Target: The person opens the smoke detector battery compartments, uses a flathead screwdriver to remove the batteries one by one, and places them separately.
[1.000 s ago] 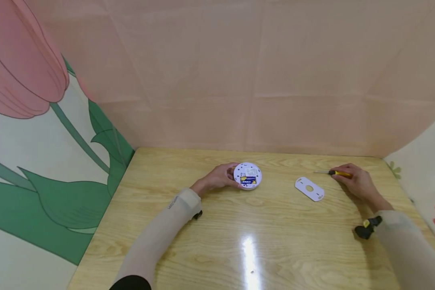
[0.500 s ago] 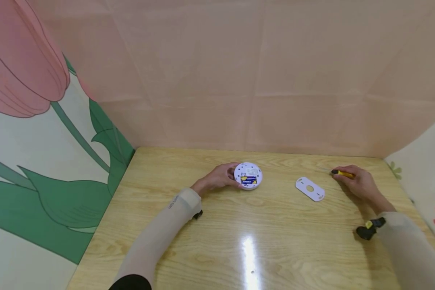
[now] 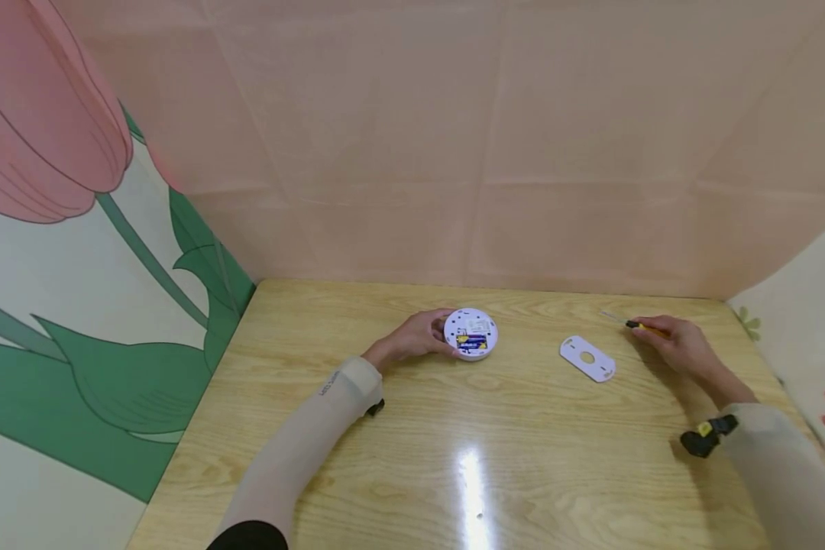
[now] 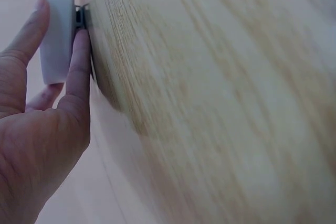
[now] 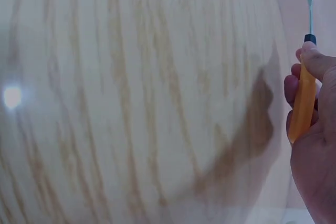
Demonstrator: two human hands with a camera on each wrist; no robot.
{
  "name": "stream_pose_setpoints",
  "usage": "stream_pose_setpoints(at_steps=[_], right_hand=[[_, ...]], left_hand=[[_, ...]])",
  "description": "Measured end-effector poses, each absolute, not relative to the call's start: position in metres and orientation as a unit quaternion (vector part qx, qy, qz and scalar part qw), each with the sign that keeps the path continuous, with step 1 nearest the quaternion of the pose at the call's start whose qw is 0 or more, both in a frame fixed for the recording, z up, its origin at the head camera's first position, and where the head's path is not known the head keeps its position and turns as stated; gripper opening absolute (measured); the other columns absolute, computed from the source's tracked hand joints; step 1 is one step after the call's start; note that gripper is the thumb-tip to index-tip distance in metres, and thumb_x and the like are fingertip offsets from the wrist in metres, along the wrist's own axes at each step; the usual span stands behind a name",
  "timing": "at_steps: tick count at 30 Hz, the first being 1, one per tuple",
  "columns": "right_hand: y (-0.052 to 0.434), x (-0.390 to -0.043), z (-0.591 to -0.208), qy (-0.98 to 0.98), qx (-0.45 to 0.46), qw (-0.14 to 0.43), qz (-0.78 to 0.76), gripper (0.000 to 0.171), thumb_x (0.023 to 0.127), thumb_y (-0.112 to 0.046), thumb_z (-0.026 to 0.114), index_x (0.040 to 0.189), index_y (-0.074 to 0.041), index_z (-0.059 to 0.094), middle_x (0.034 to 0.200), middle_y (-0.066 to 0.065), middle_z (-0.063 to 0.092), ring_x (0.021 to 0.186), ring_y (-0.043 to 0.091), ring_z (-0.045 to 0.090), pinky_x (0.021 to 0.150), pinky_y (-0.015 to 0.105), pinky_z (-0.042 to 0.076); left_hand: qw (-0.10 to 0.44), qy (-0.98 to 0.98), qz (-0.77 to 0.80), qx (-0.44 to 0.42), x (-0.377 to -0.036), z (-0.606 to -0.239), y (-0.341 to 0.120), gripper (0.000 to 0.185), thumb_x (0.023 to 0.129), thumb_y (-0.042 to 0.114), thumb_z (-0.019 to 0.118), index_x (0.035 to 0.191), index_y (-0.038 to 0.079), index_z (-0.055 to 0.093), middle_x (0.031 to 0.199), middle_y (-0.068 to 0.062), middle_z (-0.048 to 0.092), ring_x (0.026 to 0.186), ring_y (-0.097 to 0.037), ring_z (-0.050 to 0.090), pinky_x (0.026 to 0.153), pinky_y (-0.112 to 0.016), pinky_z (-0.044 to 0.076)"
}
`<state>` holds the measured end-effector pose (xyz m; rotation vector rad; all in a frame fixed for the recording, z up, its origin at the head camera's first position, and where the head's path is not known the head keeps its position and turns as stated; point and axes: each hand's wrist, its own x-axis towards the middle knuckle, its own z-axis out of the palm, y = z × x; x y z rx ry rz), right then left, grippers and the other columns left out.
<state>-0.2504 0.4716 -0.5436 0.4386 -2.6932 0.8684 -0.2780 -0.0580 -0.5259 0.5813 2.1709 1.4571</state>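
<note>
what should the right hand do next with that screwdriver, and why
Probably carry the screwdriver leftward, over the white plate, toward the round device. The right hand grips the orange handle with the tip free above the table, while the left hand holds the device, battery side up.

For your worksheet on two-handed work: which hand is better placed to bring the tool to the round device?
Probably the right hand: it already grips the screwdriver, while the left hand holds the round device.

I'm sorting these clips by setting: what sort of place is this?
Probably a staged tabletop booth, not a workshop: a wooden table boxed in by pink panels and a tulip-print wall, holding only a round white device.
</note>
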Motion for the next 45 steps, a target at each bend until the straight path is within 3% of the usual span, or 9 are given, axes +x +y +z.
stream_pose_setpoints(at_steps=[2,9,13,23,29,36,45], right_hand=[[0.467,-0.25,-0.54,-0.932,0.165,0.141,0.29,0.021,0.098,-0.007,0.076,0.116,0.003,0.078,0.108,0.03,0.075,0.094,-0.022,0.047,0.071,0.003,0.041],[0.449,-0.251,-0.524,-0.932,0.207,0.126,0.269,0.021,0.099,-0.002,0.073,0.118,0.007,0.076,0.093,0.02,0.076,0.069,-0.001,0.049,0.055,0.013,0.038],[0.435,-0.252,-0.516,-0.93,0.229,0.126,0.259,0.019,0.1,-0.002,0.072,0.116,0.005,0.077,0.089,0.012,0.074,0.066,0.0,0.047,0.053,0.015,0.037],[0.404,-0.25,-0.499,-0.916,0.268,0.117,0.276,0.014,0.1,0.003,0.068,0.111,0.005,0.076,0.086,0.012,0.072,0.063,-0.001,0.044,0.048,0.019,0.036],[0.385,-0.249,-0.486,-0.91,0.299,0.107,0.268,0.012,0.101,0.003,0.066,0.108,0.002,0.076,0.086,0.005,0.071,0.066,-0.001,0.048,0.052,0.02,0.041],[0.364,-0.249,-0.472,-0.914,0.317,0.084,0.237,0.009,0.098,0.001,0.07,0.101,-0.003,0.079,0.077,-0.006,0.063,0.059,-0.002,0.039,0.05,0.021,0.036],[0.339,-0.248,-0.459,-0.914,0.347,0.064,0.201,0.008,0.095,0.0,0.075,0.1,-0.001,0.081,0.083,0.002,0.076,0.058,-0.006,0.044,0.049,0.02,0.04]], left_hand=[[0.229,0.789,0.529,0.212,-0.277,-0.525,-0.058,0.087,0.084,0.012,0.092,0.16,0.016,0.048,0.117,-0.006,0.07,0.1,-0.017,0.069,0.089,-0.026,0.061],[0.23,0.79,0.53,0.208,-0.276,-0.524,-0.058,0.088,0.084,0.012,0.092,0.16,0.015,0.048,0.117,-0.007,0.071,0.1,-0.016,0.069,0.088,-0.024,0.06],[0.23,0.79,0.528,0.21,-0.276,-0.523,-0.058,0.089,0.084,0.011,0.092,0.16,0.014,0.047,0.118,-0.008,0.071,0.1,-0.016,0.069,0.088,-0.024,0.061],[0.231,0.792,0.526,0.206,-0.276,-0.523,-0.058,0.089,0.084,0.013,0.093,0.16,0.016,0.047,0.115,-0.006,0.07,0.099,-0.017,0.068,0.088,-0.024,0.06],[0.232,0.793,0.525,0.204,-0.276,-0.523,-0.057,0.089,0.084,0.013,0.092,0.16,0.016,0.047,0.115,-0.005,0.07,0.1,-0.016,0.068,0.088,-0.024,0.06],[0.232,0.792,0.525,0.209,-0.276,-0.523,-0.058,0.088,0.084,0.013,0.092,0.16,0.016,0.047,0.116,-0.005,0.07,0.1,-0.016,0.068,0.089,-0.024,0.06],[0.231,0.794,0.521,0.213,-0.277,-0.524,-0.058,0.089,0.085,0.015,0.092,0.161,0.016,0.047,0.117,-0.005,0.07,0.101,-0.016,0.067,0.088,-0.024,0.059]])
